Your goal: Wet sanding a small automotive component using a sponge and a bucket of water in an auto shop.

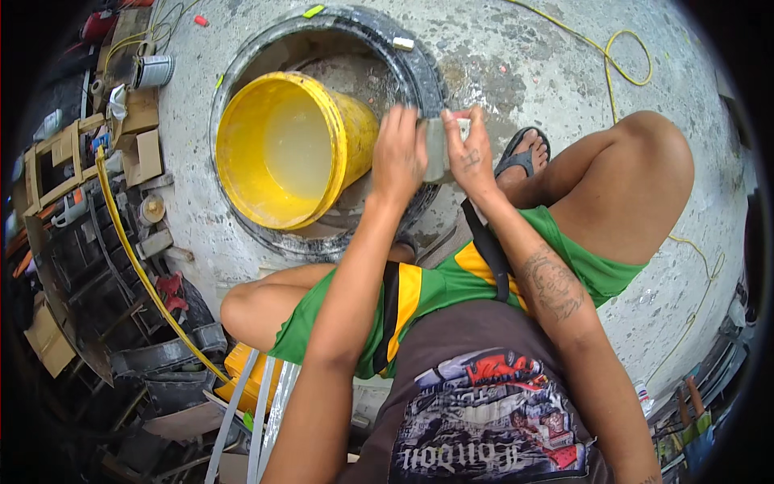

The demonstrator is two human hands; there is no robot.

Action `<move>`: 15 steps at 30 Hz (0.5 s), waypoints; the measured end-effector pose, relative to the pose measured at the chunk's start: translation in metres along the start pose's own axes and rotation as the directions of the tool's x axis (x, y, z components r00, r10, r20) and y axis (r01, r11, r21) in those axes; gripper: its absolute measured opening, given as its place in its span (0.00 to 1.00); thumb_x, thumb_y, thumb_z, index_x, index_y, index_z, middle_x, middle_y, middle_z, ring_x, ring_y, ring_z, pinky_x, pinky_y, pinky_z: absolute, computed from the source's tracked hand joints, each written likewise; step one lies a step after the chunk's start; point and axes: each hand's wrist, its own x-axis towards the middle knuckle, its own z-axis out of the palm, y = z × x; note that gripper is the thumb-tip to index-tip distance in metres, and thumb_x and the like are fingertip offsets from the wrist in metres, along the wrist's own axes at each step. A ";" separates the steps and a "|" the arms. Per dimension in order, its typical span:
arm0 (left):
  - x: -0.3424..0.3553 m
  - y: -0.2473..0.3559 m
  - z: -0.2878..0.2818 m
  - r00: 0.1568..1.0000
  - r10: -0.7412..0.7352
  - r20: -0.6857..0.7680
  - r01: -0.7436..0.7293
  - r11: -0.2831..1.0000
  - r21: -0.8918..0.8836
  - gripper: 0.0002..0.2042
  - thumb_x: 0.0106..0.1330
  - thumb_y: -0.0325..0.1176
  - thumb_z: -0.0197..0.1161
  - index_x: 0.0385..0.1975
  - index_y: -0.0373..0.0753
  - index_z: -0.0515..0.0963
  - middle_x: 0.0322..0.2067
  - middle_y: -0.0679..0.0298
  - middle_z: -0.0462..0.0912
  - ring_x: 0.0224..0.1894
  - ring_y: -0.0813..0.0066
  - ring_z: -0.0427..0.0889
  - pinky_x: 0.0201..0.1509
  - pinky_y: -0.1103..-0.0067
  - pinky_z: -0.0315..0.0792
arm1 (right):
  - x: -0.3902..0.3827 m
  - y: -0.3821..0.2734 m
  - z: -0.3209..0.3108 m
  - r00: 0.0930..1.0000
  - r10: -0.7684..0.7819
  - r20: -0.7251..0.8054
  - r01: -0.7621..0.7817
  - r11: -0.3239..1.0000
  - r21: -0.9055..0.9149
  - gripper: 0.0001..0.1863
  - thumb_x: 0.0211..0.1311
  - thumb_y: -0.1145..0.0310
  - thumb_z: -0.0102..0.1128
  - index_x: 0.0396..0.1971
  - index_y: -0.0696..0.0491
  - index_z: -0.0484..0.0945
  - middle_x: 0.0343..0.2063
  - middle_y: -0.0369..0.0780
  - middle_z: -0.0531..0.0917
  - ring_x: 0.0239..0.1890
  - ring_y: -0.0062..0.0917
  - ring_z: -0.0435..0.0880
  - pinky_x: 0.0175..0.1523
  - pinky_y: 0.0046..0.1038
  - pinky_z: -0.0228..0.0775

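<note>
My right hand (470, 155) grips a small grey flat-sided block (436, 152), with the thumb along its near face and the fingers over its far end. A bit of pink and white shows by those fingertips. Close against the block's left side is my left hand (398, 149), slightly blurred, its fingers curled together. What it holds, if anything, is hidden. Left of both hands a yellow bucket (355, 133) leans toward me, with cloudy pale liquid inside. The bucket rests within a wide black tyre-like ring (427, 64) on the floor.
A white piece (403, 43) and a green piece (314, 11) lie on the ring's rim. Boxes (143, 157), a can (153, 71) and dark parts crowd the left side. A yellow cord (607, 64) loops across the grey floor (556, 73). My sandalled foot (526, 155) is right of the ring.
</note>
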 end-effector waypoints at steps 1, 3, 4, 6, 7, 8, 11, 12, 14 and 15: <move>0.012 0.000 0.006 0.997 0.022 -0.072 -0.024 0.999 -0.024 0.06 0.66 0.21 0.62 0.39 0.31 0.73 0.36 0.46 0.74 0.39 0.41 0.75 0.43 0.57 0.70 | -0.001 0.000 -0.002 1.000 -0.018 -0.014 0.018 1.000 0.002 0.21 0.77 0.53 0.57 0.43 0.59 0.72 0.36 0.55 0.82 0.41 0.47 0.84 0.50 0.41 0.72; 0.004 0.003 0.011 0.988 0.047 -0.150 -0.050 0.999 -0.013 0.06 0.66 0.20 0.62 0.39 0.31 0.73 0.35 0.46 0.74 0.38 0.40 0.75 0.42 0.57 0.70 | 0.000 0.003 -0.004 0.999 -0.026 -0.019 0.026 0.999 0.024 0.21 0.77 0.53 0.58 0.43 0.60 0.72 0.35 0.54 0.82 0.41 0.46 0.84 0.51 0.41 0.72; -0.020 0.009 0.009 0.987 0.055 -0.153 -0.058 0.998 -0.017 0.06 0.66 0.20 0.62 0.39 0.31 0.73 0.35 0.46 0.74 0.38 0.40 0.75 0.42 0.57 0.70 | 0.000 0.005 -0.003 0.999 -0.031 -0.027 0.032 0.999 0.021 0.21 0.77 0.53 0.58 0.43 0.60 0.72 0.35 0.54 0.82 0.41 0.46 0.84 0.51 0.41 0.72; -0.055 0.022 0.002 0.996 -0.053 -0.076 0.046 0.995 -0.094 0.06 0.67 0.20 0.61 0.39 0.31 0.73 0.35 0.45 0.74 0.39 0.40 0.74 0.43 0.57 0.69 | 0.000 0.011 -0.001 0.997 -0.048 -0.056 0.045 0.997 -0.058 0.22 0.76 0.52 0.58 0.43 0.60 0.72 0.35 0.54 0.82 0.41 0.46 0.83 0.51 0.40 0.72; -0.050 0.019 0.005 0.996 -0.049 -0.077 0.042 0.994 -0.098 0.06 0.67 0.20 0.61 0.39 0.31 0.73 0.35 0.45 0.74 0.39 0.40 0.74 0.43 0.57 0.69 | -0.001 0.012 -0.004 0.999 -0.016 -0.052 0.013 0.998 -0.055 0.22 0.76 0.52 0.58 0.43 0.60 0.72 0.36 0.54 0.82 0.41 0.47 0.83 0.51 0.41 0.72; -0.042 0.016 0.001 0.998 -0.025 -0.060 0.021 0.997 -0.075 0.06 0.67 0.20 0.61 0.40 0.31 0.73 0.36 0.45 0.74 0.40 0.39 0.75 0.44 0.57 0.70 | 0.000 0.008 -0.002 0.999 -0.020 -0.040 0.018 0.999 -0.049 0.22 0.76 0.52 0.58 0.43 0.60 0.72 0.36 0.54 0.82 0.41 0.47 0.83 0.51 0.41 0.72; 0.008 0.006 0.006 0.998 -0.006 -0.070 0.004 1.000 -0.031 0.07 0.67 0.21 0.61 0.42 0.31 0.74 0.36 0.45 0.75 0.42 0.38 0.76 0.46 0.57 0.71 | -0.002 0.001 -0.001 1.000 -0.002 -0.024 0.002 1.000 -0.009 0.21 0.77 0.53 0.57 0.43 0.60 0.71 0.36 0.55 0.82 0.42 0.48 0.83 0.52 0.42 0.72; 0.017 0.004 0.010 0.995 0.007 -0.102 -0.009 1.000 -0.012 0.07 0.67 0.21 0.62 0.43 0.31 0.74 0.37 0.45 0.75 0.43 0.38 0.76 0.47 0.58 0.72 | 0.001 -0.002 -0.001 1.000 -0.003 -0.018 0.003 1.000 0.029 0.22 0.76 0.53 0.57 0.42 0.60 0.72 0.37 0.57 0.81 0.43 0.50 0.82 0.53 0.44 0.70; -0.005 0.010 0.010 0.992 -0.013 -0.127 0.007 0.999 -0.049 0.07 0.67 0.21 0.61 0.42 0.30 0.74 0.37 0.45 0.75 0.43 0.38 0.76 0.47 0.58 0.72 | -0.001 -0.002 -0.004 1.000 -0.002 -0.021 0.003 0.998 0.061 0.22 0.75 0.53 0.58 0.42 0.61 0.72 0.37 0.59 0.80 0.45 0.53 0.80 0.54 0.46 0.69; -0.032 0.017 0.006 0.994 -0.034 -0.102 0.029 0.998 -0.060 0.06 0.67 0.21 0.61 0.41 0.31 0.74 0.37 0.44 0.74 0.42 0.38 0.76 0.46 0.58 0.71 | -0.002 -0.002 -0.004 1.000 0.020 -0.013 -0.019 0.999 0.047 0.22 0.75 0.53 0.58 0.42 0.61 0.72 0.37 0.59 0.80 0.45 0.53 0.80 0.54 0.46 0.69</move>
